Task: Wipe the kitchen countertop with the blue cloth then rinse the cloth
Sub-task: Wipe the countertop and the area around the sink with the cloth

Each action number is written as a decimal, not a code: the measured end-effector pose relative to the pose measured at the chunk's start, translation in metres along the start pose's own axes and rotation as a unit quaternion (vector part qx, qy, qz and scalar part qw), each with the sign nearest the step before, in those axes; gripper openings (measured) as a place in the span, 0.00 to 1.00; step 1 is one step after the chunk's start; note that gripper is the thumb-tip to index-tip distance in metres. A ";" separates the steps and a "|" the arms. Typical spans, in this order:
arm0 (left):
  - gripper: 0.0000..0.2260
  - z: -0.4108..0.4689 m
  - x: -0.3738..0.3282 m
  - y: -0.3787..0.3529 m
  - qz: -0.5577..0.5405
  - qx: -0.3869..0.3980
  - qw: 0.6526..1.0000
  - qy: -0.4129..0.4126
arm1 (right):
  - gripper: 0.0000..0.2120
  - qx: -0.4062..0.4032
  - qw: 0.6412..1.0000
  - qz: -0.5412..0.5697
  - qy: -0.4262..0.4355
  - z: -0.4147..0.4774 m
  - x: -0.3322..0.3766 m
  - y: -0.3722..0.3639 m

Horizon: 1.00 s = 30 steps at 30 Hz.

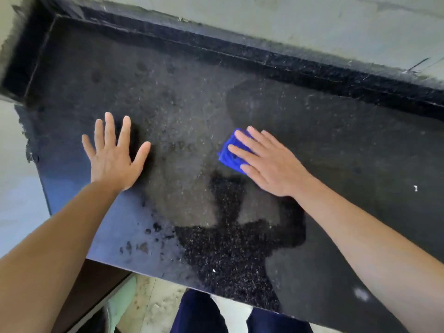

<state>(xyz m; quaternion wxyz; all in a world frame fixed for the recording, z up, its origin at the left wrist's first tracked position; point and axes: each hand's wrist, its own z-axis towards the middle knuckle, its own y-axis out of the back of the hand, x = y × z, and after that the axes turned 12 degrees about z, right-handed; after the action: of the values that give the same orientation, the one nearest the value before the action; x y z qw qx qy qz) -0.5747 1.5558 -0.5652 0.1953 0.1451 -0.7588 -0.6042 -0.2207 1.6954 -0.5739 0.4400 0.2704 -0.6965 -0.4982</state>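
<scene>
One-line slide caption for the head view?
Right hand presses the blue cloth onto the dusty black countertop while the left hand is spread open alongside.

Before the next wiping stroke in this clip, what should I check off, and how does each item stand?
1. Blue cloth under the right hand, straight fingers pressing it: ok.
2. Cloth lying on the countertop: ok.
3. Left hand flat on the counter, apart from the cloth: ok.
4. Surface clean: not ok; dusty film mid-counter, dark crumbs near the front edge.
5. Cloth damp enough: cannot tell.
</scene>
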 end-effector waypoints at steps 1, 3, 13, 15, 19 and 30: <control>0.35 0.009 0.003 0.002 -0.005 -0.009 1.000 -0.007 | 0.25 -0.032 0.997 -0.003 -0.070 0.016 -0.019 0.010; 0.36 0.023 0.010 0.003 -0.004 -0.018 1.000 -0.022 | 0.26 -0.084 0.974 0.005 -0.212 0.053 -0.038 0.023; 0.36 0.075 0.042 -0.009 0.023 -0.005 0.997 -0.078 | 0.26 -0.110 0.966 0.045 -0.229 0.192 0.074 -0.007; 0.36 0.074 0.043 -0.009 0.023 -0.003 0.997 -0.077 | 0.26 -0.071 0.982 0.042 -0.172 0.162 0.072 -0.008; 0.36 0.070 0.043 -0.010 0.029 0.002 0.996 -0.086 | 0.28 -0.123 0.936 0.054 -0.325 0.103 0.014 0.012; 0.34 0.078 0.043 -0.011 0.048 -0.002 0.995 -0.086 | 0.31 -0.204 0.821 0.102 -0.524 0.291 0.061 0.018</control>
<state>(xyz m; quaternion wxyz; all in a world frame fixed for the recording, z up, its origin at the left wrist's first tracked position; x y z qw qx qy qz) -0.6491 1.6004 -0.5861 0.1586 0.0553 -0.7777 -0.6058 -0.5047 1.7851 -0.5705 0.1022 -0.1998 -0.7279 -0.6479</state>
